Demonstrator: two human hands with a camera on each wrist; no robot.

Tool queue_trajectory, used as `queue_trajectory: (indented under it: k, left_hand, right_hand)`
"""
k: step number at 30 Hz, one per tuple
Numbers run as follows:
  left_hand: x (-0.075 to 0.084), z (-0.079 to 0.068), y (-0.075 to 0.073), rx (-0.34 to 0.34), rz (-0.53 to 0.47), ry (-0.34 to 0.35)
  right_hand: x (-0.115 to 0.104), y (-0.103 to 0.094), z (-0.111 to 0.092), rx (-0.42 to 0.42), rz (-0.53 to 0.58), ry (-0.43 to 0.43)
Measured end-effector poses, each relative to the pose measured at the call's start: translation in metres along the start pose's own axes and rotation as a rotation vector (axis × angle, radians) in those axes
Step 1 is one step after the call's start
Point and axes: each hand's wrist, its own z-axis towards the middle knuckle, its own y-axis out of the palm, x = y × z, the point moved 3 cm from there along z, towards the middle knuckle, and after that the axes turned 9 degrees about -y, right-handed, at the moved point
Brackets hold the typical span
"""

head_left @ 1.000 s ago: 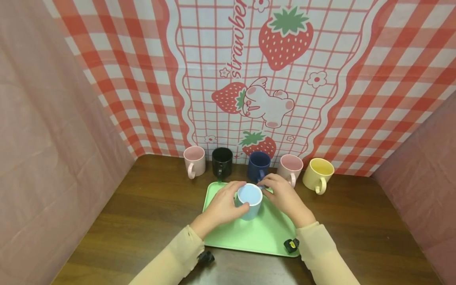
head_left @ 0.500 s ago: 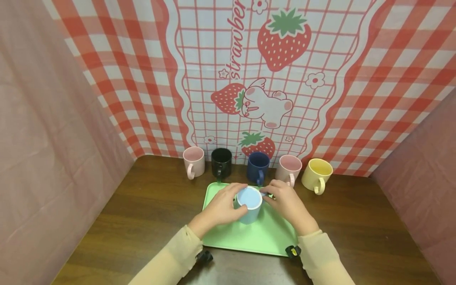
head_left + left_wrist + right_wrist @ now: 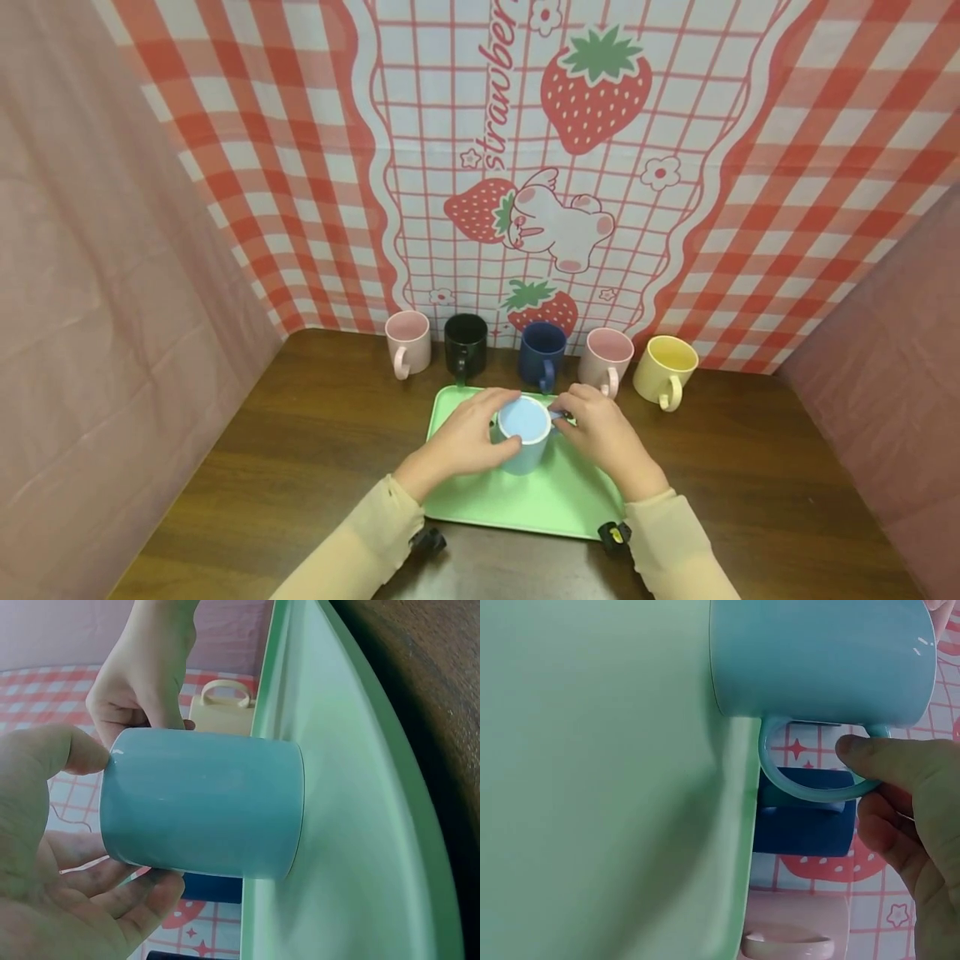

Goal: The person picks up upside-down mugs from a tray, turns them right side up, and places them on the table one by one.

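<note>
A light blue mug (image 3: 527, 457) stands upright on a pale green tray (image 3: 555, 500), its base seemingly touching the tray. My left hand (image 3: 467, 437) holds it from the left side, thumb near the front of the rim and fingers behind, as the left wrist view shows on the mug's wall (image 3: 202, 802). On the far right side, my right hand (image 3: 606, 429) pinches the mug's handle (image 3: 810, 793) between thumb and curled index finger. The handle points to the right and slightly back. Part of it is hidden by the right fingers in the head view.
Behind the tray stand a pink mug (image 3: 409, 342), a black mug (image 3: 467, 342), a dark blue mug (image 3: 542, 354), a second pink mug (image 3: 604, 358) and a yellow mug (image 3: 664, 371). A strawberry-print cloth (image 3: 480, 108) hangs behind them. The wooden table (image 3: 300, 450) extends to both sides.
The light blue mug has come slightly toward me, and its handle has swung a little nearer. The right hand has moved slightly nearer with it. The left hand keeps its hold.
</note>
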Motion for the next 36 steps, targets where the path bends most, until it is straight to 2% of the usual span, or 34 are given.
queue_trajectory:
  k: [4, 8, 12, 18, 22, 27, 32, 36]
  left_hand:
    - [0.000, 0.000, -0.001, -0.005, -0.012, 0.006]
    - [-0.001, 0.000, -0.001, -0.009, -0.047, 0.000]
    - [-0.003, 0.000, -0.003, -0.017, -0.145, -0.030]
    - [0.000, 0.000, -0.014, -0.001, -0.325, -0.071]
    - [0.003, -0.001, -0.022, 0.035, -0.422, -0.035]
    - [0.008, -0.001, -0.032, 0.082, -0.554, 0.043]
    - [0.012, -0.003, -0.040, 0.068, -0.742, 0.070]
    - [0.012, -0.005, -0.044, 0.089, -0.787, 0.048]
  right_hand:
    - [0.001, 0.000, -0.001, -0.027, -0.011, -0.024]
    - [0.001, -0.001, -0.003, -0.016, -0.025, -0.054]
    - [-0.004, -0.007, -0.002, -0.004, -0.029, -0.065]
    - [-0.008, -0.017, 0.000, 0.036, -0.031, -0.100]
    - [-0.011, -0.022, 0.000, 0.091, -0.048, -0.151]
    - [-0.013, -0.025, -0.002, 0.172, -0.061, -0.197]
    - [-0.018, -0.026, -0.002, 0.267, 0.037, -0.151]
    - [-0.024, -0.024, 0.001, 0.284, 0.193, -0.026]
